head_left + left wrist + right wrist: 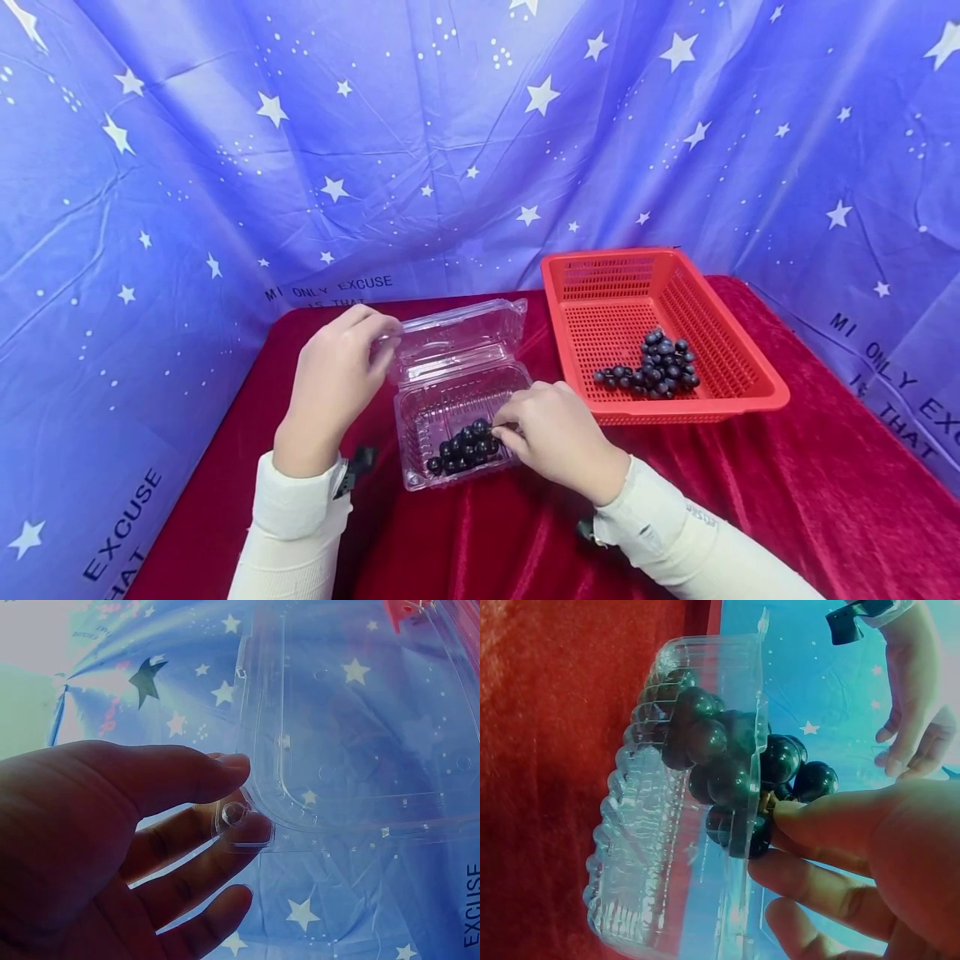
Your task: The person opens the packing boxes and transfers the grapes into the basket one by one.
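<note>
A clear plastic clamshell container (420, 408) stands on the cloth with its lid (457, 329) raised. My left hand (337, 367) pinches the lid's near-left corner tab between thumb and fingers, as the left wrist view shows close up. Over the base's right side, my right hand (558, 433) pinches the brown stem of a bunch of dark grapes (461, 450). In the right wrist view most of these grapes (705, 739) hang inside the container wall, and a few rise above its rim. Part of the bunch is hidden behind the right fingers (817, 817).
A red plastic basket (750, 367) stands to the right, holding another bunch of dark grapes (663, 367). Dark red velvet cloth (480, 542) covers the table. Behind and at the sides hangs a blue curtain (442, 150) with white stars.
</note>
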{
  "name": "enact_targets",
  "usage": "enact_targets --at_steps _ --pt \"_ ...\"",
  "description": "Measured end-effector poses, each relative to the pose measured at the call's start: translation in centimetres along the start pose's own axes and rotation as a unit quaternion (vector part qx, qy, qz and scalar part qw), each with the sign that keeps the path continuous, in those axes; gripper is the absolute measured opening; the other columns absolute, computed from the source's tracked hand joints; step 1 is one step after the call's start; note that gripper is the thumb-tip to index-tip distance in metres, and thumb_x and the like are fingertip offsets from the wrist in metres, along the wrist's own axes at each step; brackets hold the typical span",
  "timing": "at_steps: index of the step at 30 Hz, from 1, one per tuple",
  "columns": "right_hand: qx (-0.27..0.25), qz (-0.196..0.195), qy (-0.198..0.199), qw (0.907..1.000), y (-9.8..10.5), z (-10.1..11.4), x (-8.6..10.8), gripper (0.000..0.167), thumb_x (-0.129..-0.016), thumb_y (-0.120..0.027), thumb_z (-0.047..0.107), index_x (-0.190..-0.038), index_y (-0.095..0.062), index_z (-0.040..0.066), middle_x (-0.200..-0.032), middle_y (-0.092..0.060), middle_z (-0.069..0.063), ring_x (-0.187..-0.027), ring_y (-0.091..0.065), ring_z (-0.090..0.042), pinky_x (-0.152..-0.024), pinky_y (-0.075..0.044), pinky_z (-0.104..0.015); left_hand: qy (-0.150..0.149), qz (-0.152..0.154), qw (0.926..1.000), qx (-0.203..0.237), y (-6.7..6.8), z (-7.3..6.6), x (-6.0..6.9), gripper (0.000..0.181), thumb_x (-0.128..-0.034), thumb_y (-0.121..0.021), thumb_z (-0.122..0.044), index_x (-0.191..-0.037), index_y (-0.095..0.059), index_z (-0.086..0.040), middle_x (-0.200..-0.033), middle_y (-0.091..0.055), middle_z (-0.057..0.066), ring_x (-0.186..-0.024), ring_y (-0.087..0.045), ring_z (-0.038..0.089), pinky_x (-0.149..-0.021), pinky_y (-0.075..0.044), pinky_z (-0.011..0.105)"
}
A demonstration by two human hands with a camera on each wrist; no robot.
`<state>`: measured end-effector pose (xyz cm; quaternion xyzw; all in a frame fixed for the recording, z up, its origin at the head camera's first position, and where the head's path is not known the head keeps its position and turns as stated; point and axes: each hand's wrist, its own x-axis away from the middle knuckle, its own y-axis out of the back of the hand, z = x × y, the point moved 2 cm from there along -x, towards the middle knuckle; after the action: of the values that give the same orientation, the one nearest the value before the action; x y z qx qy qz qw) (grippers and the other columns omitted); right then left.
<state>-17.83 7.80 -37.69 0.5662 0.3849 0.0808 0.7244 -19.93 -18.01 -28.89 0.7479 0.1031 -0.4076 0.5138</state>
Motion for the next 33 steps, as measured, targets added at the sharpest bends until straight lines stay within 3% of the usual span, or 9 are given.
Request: enact_targets --at_steps 21,33 --pt "-0.02 -0.038 -0.004 0.9991 1.5 -0.8 -0.2 0.005 -0.086 -0.083 0.028 -0.091 -0.082 0.028 -0.084 -0.074 0.015 -0.075 -0.066 -0.009 -0.068 -0.055 -0.032 -0.005 -0.002 1.0 0.006 -0.1 0.1 0.0 0.015 -0.0881 -0.072 -0.001 -0.095 -0.079 -0.013 -0.093 -0.073 0.001 -0.072 -0.064 0.018 -0.064 -0.055 0.038" --pt "-0.017 -0.043 -0.017 0.9988 2.3 -1.1 -0.3 0.005 -0.087 -0.082 0.029 -0.092 -0.083 0.028 -0.084 -0.072 0.016 -0.073 -0.065 -0.009 -0.066 -0.056 -0.032 -0.006 0.0 0.9999 0.013 -0.2 0.1 0.0 0.016 -0.0868 -0.073 0.002 -0.093 -0.078 -0.012 -0.092 -0.072 0.001 -0.073 -0.065 0.018 -0.065 -0.056 0.037"
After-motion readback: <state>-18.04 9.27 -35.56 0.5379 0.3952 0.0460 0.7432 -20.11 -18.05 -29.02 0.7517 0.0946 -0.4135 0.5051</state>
